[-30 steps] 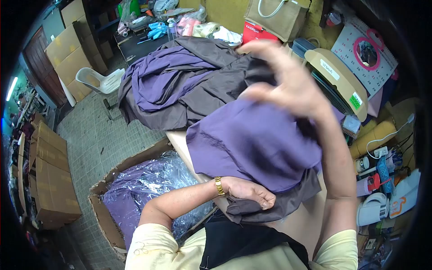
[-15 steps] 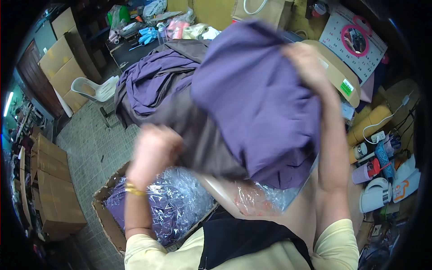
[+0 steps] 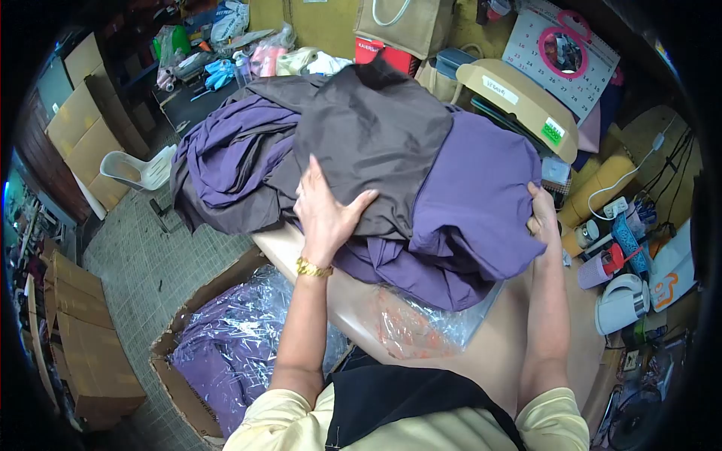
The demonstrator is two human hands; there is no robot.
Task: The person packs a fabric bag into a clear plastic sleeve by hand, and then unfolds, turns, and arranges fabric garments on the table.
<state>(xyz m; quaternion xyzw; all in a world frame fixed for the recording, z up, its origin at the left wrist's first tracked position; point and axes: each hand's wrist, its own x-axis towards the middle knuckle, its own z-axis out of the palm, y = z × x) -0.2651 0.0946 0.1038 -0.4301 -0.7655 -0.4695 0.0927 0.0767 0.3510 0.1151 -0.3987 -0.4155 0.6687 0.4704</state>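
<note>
A large cloth, purple (image 3: 477, 173) on one face and dark grey-brown (image 3: 376, 120) on the other, lies across the table in front of me. My left hand (image 3: 327, 214) rests on its dark part with thumb and fingers spread. The right edge of the purple part is pinched in my right hand (image 3: 541, 210), whose fingers are curled around it. To the left, more of the purple and dark cloth (image 3: 233, 154) is bunched in a heap. A clear plastic bag with orange print (image 3: 410, 327) sticks out from under the cloth's near side.
An open carton (image 3: 173, 349) on the floor at my left holds purple pieces in clear plastic (image 3: 241, 338). Behind it stands a white plastic chair (image 3: 139, 169). A cardboard file holder (image 3: 519, 101), a white kettle (image 3: 620, 304) and a pink cup (image 3: 594, 270) line the table's right side.
The cloth has come down and turned, so its dark face now shows in the middle. My left hand has moved onto it and spread, and my right hand has lowered with the purple edge.
</note>
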